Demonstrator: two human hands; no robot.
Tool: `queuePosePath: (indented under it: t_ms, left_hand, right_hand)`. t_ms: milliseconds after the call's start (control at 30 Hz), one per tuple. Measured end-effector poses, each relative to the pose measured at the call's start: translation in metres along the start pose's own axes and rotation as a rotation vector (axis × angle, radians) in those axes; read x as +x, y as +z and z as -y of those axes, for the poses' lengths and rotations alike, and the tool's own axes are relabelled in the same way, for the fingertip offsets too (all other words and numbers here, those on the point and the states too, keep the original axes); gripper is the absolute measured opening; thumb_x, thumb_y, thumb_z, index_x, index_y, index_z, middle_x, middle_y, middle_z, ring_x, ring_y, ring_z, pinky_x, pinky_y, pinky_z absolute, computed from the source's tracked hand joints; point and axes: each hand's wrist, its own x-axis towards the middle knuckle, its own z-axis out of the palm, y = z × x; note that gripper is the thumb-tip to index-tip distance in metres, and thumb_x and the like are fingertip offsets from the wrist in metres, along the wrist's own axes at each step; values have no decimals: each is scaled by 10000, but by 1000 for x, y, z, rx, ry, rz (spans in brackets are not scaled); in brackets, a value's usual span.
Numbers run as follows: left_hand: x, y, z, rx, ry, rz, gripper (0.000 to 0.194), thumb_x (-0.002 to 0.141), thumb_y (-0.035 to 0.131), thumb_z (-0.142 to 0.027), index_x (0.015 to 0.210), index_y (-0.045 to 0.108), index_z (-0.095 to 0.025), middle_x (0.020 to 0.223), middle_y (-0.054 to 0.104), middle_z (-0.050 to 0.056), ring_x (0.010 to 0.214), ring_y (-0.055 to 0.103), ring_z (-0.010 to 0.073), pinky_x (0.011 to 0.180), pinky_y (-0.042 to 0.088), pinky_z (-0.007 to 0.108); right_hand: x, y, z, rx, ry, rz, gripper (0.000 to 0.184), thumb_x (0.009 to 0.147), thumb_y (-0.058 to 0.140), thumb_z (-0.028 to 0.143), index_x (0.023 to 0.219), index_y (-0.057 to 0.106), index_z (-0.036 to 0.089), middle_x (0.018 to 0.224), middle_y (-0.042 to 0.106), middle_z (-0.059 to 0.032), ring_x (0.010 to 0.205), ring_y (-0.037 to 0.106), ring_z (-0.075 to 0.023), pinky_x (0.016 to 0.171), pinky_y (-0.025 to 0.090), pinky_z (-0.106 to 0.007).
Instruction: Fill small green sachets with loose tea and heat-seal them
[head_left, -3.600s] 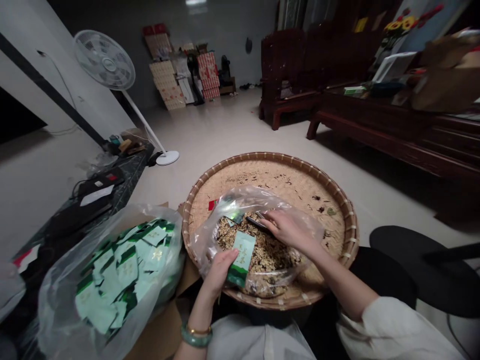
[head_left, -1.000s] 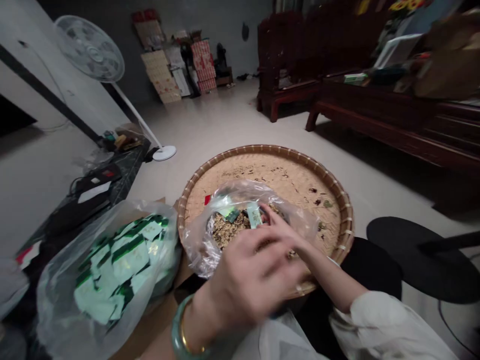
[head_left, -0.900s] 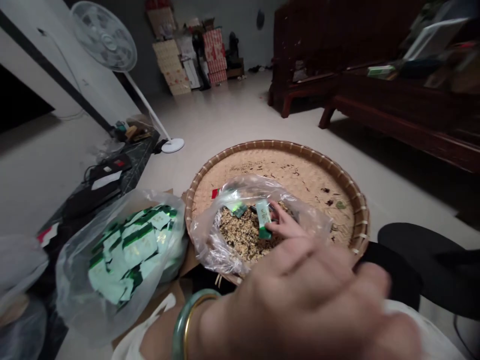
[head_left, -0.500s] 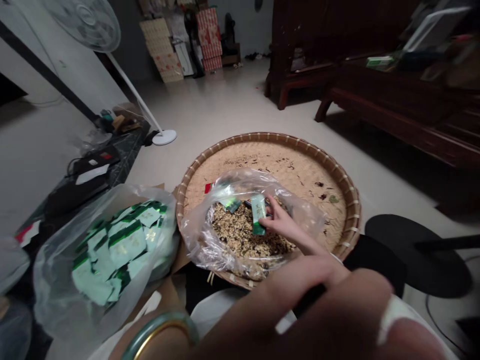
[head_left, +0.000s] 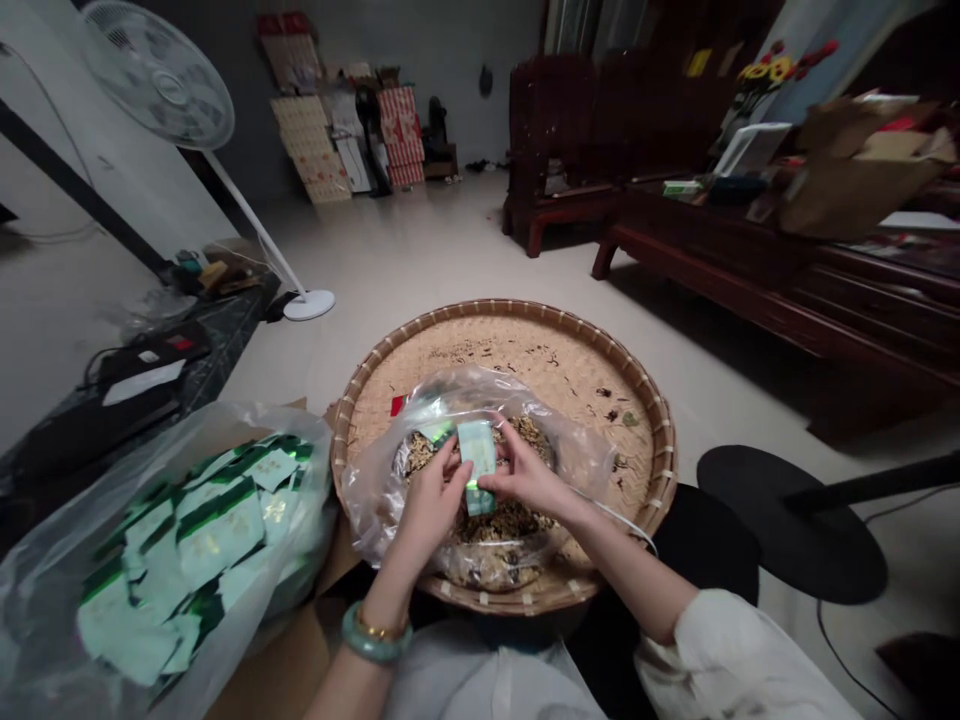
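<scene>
My left hand (head_left: pixel 431 505) and my right hand (head_left: pixel 525 475) meet over the middle of the bamboo tray, both pinching a pale green sachet (head_left: pixel 478 458) with a dark green end. Both hands sit inside the mouth of a transparent plastic bag (head_left: pixel 382 490) holding dry, light-brown tea leaves (head_left: pixel 502 535). A small dark green piece (head_left: pixel 442 433) lies near my left fingers. The round woven bamboo tray (head_left: pixel 517 318) carries the bag and scattered dark bits. A jade bangle (head_left: pixel 375 640) circles my left wrist.
A plastic bag of green sachets (head_left: pixel 180 545) rests on cardboard at left, beside a dark table (head_left: pixel 225 330). A white standing fan (head_left: pixel 157 75), stacked boxes (head_left: pixel 337 130), a dark wooden bench (head_left: pixel 697 235) and a round black stand base (head_left: pixel 787 525) stand around.
My left hand has come down from close to the camera and now holds the sachet with my right hand. The sachet has moved slightly down and toward the middle of the bag.
</scene>
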Motion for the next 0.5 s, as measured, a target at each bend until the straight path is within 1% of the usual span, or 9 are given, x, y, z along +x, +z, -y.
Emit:
queuePosePath:
  t_ms: [67, 100, 167, 233, 333, 433, 500]
  left_hand:
    - [8, 10, 25, -50, -74, -48, 347, 815, 527, -237, 1123, 654, -139, 1022, 731, 99, 887, 689, 224, 825, 527, 355]
    - [9, 12, 33, -51, -81, -79, 318, 798, 544, -237, 1066, 686, -141, 1028, 730, 102, 904, 686, 235, 839, 520, 360]
    - [7, 12, 43, -61, -73, -84, 296, 785, 564, -255, 1019, 708, -145, 1029, 730, 110, 926, 681, 246, 845, 516, 364]
    - [4, 9, 45, -59, -55, -77, 294, 789, 565, -274, 1011, 713, -149, 1019, 732, 111, 919, 681, 244, 844, 515, 361]
    - [0, 6, 44, -87, -56, -57, 293, 782, 581, -291, 1001, 718, -152, 986, 741, 103, 878, 687, 232, 824, 522, 347]
    - [-2, 6, 39, -226, -132, -57, 325, 735, 635, -311, 994, 718, -133, 973, 743, 108, 852, 692, 233, 774, 538, 329]
    - [-3, 7, 35, -342, -201, -47, 365, 705, 664, -320, 1000, 712, -111, 959, 744, 114, 839, 693, 236, 752, 541, 327]
  right_hand:
    - [2, 2, -6, -120, -79, 23, 882, 679, 722, 223, 1424, 257, 295, 1223, 553, -88, 771, 627, -150, 617, 529, -255]
    - [4, 1, -8, -215, -129, 4, 799, 693, 713, 229, 1394, 332, 279, 1257, 535, -93, 813, 624, -161, 663, 536, -278]
    - [6, -2, -12, -427, -232, -84, 672, 736, 681, 231, 1354, 417, 250, 1235, 548, -99, 866, 611, -181, 740, 534, -318]
    - [6, -4, -14, -611, -322, -174, 574, 798, 622, 232, 1344, 446, 240, 1158, 576, -101, 894, 601, -193, 763, 533, -332]
    - [3, -4, -11, -838, -483, -236, 425, 872, 542, 239, 1297, 518, 239, 1107, 582, -106, 973, 587, -208, 815, 526, -346]
    - [-2, -1, -7, -1043, -625, -313, 362, 909, 493, 256, 1265, 560, 233, 1089, 612, -117, 1019, 580, -230, 862, 514, -383]
    - [-4, 1, -5, -1118, -666, -338, 358, 924, 469, 262, 1268, 561, 230, 1125, 626, -122, 1050, 580, -237, 886, 511, -388]
